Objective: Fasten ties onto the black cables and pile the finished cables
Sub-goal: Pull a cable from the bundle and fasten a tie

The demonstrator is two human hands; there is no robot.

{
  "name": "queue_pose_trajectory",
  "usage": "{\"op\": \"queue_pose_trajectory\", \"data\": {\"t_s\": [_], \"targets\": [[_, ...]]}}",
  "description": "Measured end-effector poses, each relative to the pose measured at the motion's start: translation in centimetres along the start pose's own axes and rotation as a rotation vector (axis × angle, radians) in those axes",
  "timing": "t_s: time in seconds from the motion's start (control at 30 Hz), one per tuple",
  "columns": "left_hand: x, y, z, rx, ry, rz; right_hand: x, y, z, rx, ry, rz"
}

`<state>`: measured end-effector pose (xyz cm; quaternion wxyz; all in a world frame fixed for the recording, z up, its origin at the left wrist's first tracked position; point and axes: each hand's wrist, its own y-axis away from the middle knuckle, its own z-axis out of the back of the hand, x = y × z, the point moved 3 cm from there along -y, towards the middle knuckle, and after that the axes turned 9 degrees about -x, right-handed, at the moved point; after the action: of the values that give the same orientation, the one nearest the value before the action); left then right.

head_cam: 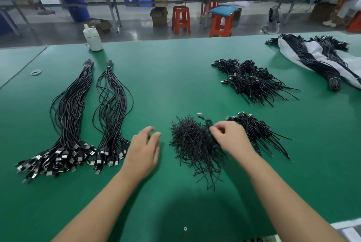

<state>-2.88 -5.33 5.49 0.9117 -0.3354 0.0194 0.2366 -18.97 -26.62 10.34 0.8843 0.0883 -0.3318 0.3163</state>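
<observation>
A loose heap of black ties lies in the middle of the green table. My right hand hovers over the heap's right edge and pinches a coiled black cable whose plug sticks up. My left hand floats left of the heap, fingers relaxed, holding nothing. Two long bundles of untied black cables lie at the left, plugs toward me. A pile of tied cables sits just right of my right hand, and a bigger one lies farther back.
A white bottle stands at the table's far edge. Rubber bands lie at the far left. More cable bundles on a white bag fill the far right corner. Orange stools and workbenches stand beyond the table.
</observation>
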Motion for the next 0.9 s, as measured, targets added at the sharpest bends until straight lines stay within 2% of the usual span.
{"op": "queue_pose_trajectory", "data": {"t_s": [0.1, 0.23, 0.4, 0.6, 0.77, 0.9], "targets": [[3.5, 2.0, -1.0, 0.1, -0.132, 0.071, -2.8, -2.1, 1.4, -0.105, 0.335, 0.005], [5.9, 3.7, -1.7, 0.124, -0.161, 0.194, -5.9, -4.2, 1.0, -0.103, 0.595, -0.005], [6.2, 3.8, -2.2, 0.1, -0.158, 0.215, -7.5, -5.2, -1.0, -0.04, 0.72, 0.034], [6.2, 4.2, -2.3, 0.023, -0.087, 0.167, -9.0, -5.9, -1.3, -0.101, 0.863, 0.086], [6.5, 4.4, -2.3, -0.01, -0.099, 0.177, -8.6, -5.6, -1.2, -0.182, 0.811, 0.124], [6.4, 4.4, -2.3, -0.004, -0.117, 0.184, -7.6, -3.9, -3.4, -0.208, 0.419, 0.128]]}}
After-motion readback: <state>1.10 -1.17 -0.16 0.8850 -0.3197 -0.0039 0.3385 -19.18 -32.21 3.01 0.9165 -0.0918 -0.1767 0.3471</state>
